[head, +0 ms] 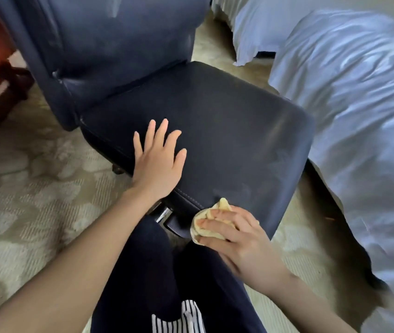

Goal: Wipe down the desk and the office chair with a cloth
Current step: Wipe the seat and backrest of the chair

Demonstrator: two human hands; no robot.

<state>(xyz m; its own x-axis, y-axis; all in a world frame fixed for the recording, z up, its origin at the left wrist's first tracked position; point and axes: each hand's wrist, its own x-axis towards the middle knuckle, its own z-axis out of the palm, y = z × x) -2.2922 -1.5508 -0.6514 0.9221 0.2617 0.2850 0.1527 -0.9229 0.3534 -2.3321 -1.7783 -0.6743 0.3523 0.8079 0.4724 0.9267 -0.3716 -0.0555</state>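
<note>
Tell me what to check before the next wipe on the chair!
1. The right hand holds the cloth: ok, fingers wrap it.
2. The cloth touches the seat: ok, at its near edge.
3. The left hand steadies the seat: ok, flat, fingers spread.
4. The cloth is clean enough: cannot tell.
5. The bed cover is off the seat: cannot tell, it hangs close beside.
6. The backrest is wiped: cannot tell.
</note>
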